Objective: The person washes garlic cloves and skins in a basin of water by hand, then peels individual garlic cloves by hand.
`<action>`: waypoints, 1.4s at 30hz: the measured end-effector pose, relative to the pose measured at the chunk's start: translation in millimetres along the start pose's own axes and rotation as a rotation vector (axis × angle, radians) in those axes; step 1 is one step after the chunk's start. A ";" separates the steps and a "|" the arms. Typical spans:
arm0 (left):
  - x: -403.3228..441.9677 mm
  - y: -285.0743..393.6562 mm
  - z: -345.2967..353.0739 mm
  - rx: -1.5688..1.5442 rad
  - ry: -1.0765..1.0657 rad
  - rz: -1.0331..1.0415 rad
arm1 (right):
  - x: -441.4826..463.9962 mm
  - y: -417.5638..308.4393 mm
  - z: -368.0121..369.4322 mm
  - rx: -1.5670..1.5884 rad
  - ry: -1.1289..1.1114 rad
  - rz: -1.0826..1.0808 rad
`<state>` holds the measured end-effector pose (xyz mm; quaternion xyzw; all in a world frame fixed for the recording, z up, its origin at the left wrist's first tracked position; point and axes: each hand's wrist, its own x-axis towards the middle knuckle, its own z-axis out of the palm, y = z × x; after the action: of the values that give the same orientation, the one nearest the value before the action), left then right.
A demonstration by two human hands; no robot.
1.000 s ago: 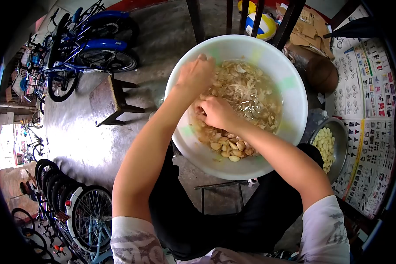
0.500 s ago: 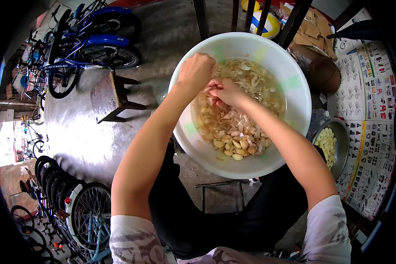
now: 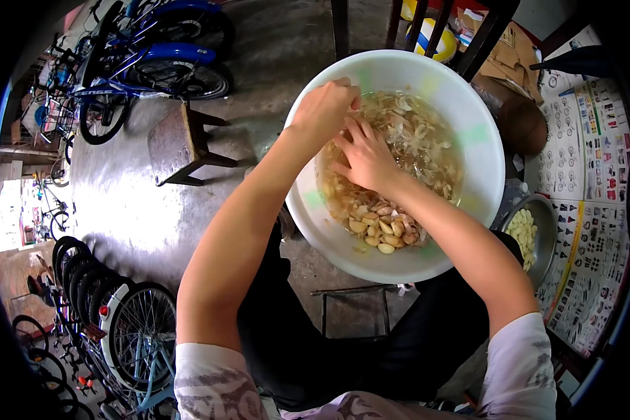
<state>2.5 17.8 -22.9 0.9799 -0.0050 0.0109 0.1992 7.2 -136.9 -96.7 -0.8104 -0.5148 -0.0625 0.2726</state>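
Observation:
A wide white plastic basin (image 3: 479,168) holds cloudy water with loose garlic skins (image 3: 413,129) floating in it. Unpeeled and partly peeled garlic cloves (image 3: 381,227) lie together at its near side. My left hand (image 3: 327,108) is over the basin's left part, fingers curled inward; whatever they hold is hidden. Just below and to the right, my right hand (image 3: 365,159) hovers above the floating skins with its fingers spread and nothing visible in them. Its fingertips point toward my left hand.
A metal bowl (image 3: 551,241) of peeled white garlic cloves (image 3: 521,236) stands right of the basin. A small wooden stool (image 3: 175,143) is on the left, with bicycles (image 3: 168,70) behind it. Dark wooden bars (image 3: 486,38) rise beyond the basin; a printed poster sheet (image 3: 588,231) lies right.
My right hand has opened from a pinch and spread its fingers, dropping slightly toward the water. My left hand stays curled in nearly the same place. The view has shifted a little.

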 end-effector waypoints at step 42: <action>3.7 -13.3 -1.4 -0.696 -0.199 -0.368 | 25.1 53.3 -49.2 0.955 -0.431 0.678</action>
<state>6.4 30.6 -26.7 0.8347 0.1477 -0.1220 0.5163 73.9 -158.8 -65.6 -0.7118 -0.2436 0.4294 0.4996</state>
